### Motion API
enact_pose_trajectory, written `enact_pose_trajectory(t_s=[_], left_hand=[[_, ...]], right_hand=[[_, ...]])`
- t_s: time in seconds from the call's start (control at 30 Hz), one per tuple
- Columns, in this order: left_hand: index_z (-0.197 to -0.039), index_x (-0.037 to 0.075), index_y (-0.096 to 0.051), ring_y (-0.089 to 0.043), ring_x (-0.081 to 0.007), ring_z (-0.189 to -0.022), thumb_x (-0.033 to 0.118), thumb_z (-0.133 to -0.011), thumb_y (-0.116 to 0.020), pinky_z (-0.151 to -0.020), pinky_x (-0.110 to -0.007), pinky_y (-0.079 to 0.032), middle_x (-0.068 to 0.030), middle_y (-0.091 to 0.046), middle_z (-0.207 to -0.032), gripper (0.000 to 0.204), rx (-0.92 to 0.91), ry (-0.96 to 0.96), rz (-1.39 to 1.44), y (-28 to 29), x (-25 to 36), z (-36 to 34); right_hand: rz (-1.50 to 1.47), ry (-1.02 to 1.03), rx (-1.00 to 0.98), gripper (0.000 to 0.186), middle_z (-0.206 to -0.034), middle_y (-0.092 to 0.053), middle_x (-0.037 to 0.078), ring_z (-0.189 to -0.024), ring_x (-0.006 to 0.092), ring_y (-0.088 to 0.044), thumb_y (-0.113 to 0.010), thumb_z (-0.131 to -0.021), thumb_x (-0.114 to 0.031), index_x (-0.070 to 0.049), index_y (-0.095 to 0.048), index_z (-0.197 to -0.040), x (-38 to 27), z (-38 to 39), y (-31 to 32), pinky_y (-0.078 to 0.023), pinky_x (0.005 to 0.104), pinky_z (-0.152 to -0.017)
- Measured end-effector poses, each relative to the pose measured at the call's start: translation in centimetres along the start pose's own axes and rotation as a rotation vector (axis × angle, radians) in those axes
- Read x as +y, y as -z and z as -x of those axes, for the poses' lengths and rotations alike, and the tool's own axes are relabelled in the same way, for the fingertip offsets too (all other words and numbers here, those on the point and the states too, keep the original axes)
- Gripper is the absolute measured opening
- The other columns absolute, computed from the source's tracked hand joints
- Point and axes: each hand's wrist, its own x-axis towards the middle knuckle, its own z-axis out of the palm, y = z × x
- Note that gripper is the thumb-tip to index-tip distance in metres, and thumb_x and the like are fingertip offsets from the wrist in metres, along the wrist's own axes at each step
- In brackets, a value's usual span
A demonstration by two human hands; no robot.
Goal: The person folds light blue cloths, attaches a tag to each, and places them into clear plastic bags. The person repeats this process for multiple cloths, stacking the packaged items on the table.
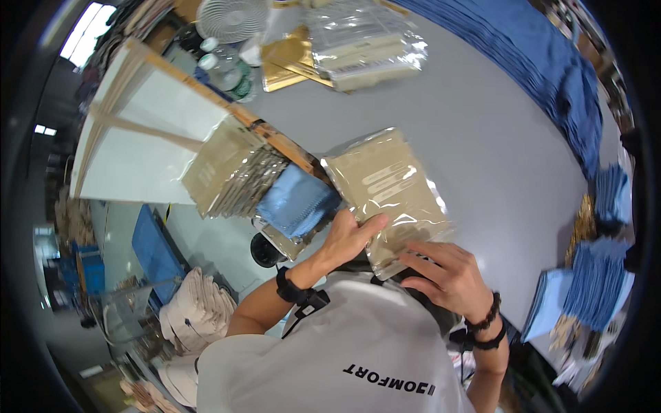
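A flat clear plastic packet (392,175) with beige contents lies tilted in front of me, at the near edge of the grey table. My left hand (348,241) grips its left side, the thumb pressed on top and the other fingers hidden beneath. Over the packet's near right edge, my right hand (447,275) is bent with thumb and fingers apart. Its fingertips are at the packet's edge; whether they touch it is unclear. Just left of the packet is a folded blue cloth (296,199).
Several similar beige packets (234,172) are stacked beside a white wooden-edged panel (151,131). More clear packets (372,51), bottles (227,72) and a white fan (233,17) are at the back. Blue fabric (523,62) and folded blue stacks (595,286) line the right.
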Motion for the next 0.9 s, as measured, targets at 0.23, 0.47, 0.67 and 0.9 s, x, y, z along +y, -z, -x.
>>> enact_pose_trajectory(t_s=[0.23, 0.47, 0.67, 0.9], left_hand=[[-0.114, -0.003, -0.072, -0.066, -0.0108, -0.083, 0.036, -0.107, -0.071, -0.071, -0.029, -0.055, -0.0082, -0.074, -0.105, 0.04, 1.109, -0.193, 0.063, 10.5, -3.0, 1.7], [-0.102, 0.0, -0.071, -0.067, -0.014, -0.065, 0.052, -0.105, -0.068, -0.054, -0.026, -0.047, -0.0084, -0.072, -0.082, 0.053, 0.997, 0.101, 0.26, 22.7, -4.0, 1.9], [-0.095, 0.002, -0.075, -0.058, -0.0099, -0.054, 0.054, -0.106, -0.065, -0.051, -0.023, -0.042, -0.0037, -0.066, -0.068, 0.054, 0.805, 0.306, -0.014, 21.8, -2.5, -0.3], [-0.122, 0.004, -0.075, -0.059, -0.006, -0.072, 0.021, -0.109, -0.067, -0.067, -0.023, -0.05, 0.0005, -0.067, -0.084, 0.023, 0.391, -0.303, -0.345, 9.7, 0.7, -12.0]], right_hand=[[-0.08, -0.365, 0.189, 0.017, -0.105, -0.078, 0.014, -0.081, 0.0289, -0.074, -0.081, -0.092, -0.007, -0.004, -0.08, -0.109, 2.8, 5.6, 0.1, -0.059, 0.0346, -0.07], [-0.137, -0.506, 0.187, 0.015, -0.101, -0.078, 0.014, -0.078, 0.0268, -0.074, -0.079, -0.095, -0.006, -0.004, -0.08, -0.111, 3.6, 8.2, -0.4, -0.058, 0.0326, -0.069], [-0.149, -0.486, 0.287, 0.014, -0.099, -0.078, 0.015, -0.08, 0.0285, -0.075, -0.077, -0.097, -0.007, -0.004, -0.08, -0.11, 3.7, 9.0, 0.0, -0.059, 0.0351, -0.07], [0.094, -0.583, 0.356, 0.02, -0.097, -0.076, 0.015, -0.079, 0.0319, -0.073, -0.074, -0.095, -0.003, -0.006, -0.078, -0.115, 5.3, 13.4, 2.0, -0.059, 0.0367, -0.069]])
